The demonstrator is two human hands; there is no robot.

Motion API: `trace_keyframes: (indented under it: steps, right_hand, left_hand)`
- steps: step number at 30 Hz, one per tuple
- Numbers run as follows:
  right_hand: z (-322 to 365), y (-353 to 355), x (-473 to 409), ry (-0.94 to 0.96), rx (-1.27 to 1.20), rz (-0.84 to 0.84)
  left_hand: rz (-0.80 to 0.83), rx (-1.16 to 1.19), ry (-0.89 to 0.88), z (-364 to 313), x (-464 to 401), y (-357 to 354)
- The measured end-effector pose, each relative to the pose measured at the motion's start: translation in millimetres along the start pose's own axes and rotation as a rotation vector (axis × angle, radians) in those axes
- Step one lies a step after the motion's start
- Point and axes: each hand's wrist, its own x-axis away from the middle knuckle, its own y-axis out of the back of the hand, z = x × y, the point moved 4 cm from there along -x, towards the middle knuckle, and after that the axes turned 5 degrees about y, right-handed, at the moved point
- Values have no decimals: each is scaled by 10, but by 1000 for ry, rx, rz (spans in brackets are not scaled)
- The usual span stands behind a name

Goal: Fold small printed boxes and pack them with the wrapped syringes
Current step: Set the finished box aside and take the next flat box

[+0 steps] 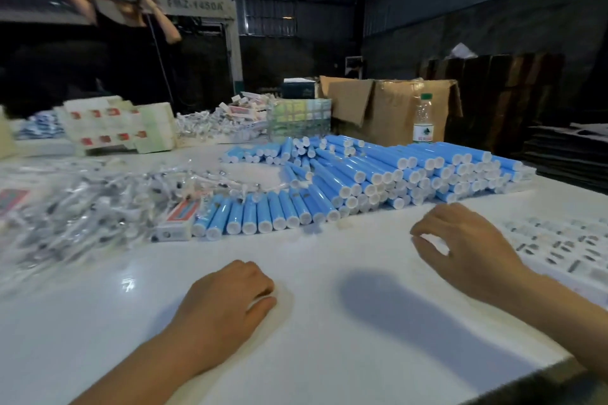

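My left hand (pixel 227 306) rests on the white table (pixel 312 348) with its fingers curled under, holding nothing. My right hand (pixel 467 250) hovers a little above the table, fingers loosely curled and empty. A pile of clear-wrapped syringes (pixel 82 207) lies at the left. One small printed box (pixel 176 222) with red and blue print lies closed beside that pile. Flat printed box blanks (pixel 559 246) lie spread at the right edge, just beyond my right hand.
Many blue tubes with white caps (pixel 378 174) are heaped across the middle. Stacked white cartons (pixel 121 125), an open cardboard box (pixel 388 108) and a water bottle (pixel 423 118) stand at the back. Another person (pixel 125 0) is at the far left.
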Motion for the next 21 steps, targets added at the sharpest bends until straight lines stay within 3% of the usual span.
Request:
trace_keyframes:
  steps: [5,10,18,21]
  right_hand:
    - [1051,-684,-555,191,-257,245]
    - [1460,-1135,-652,153,-345,358]
    - [1325,-1230,-600,72,-376,359]
    - [1293,-1298,-582,61,-361,282]
  left_hand:
    - [20,12,11,21,28,2]
    - [38,3,26,29,39,-3]
    - [78,22,16,-17,39,96]
    - [66,-99,91,173,29,239]
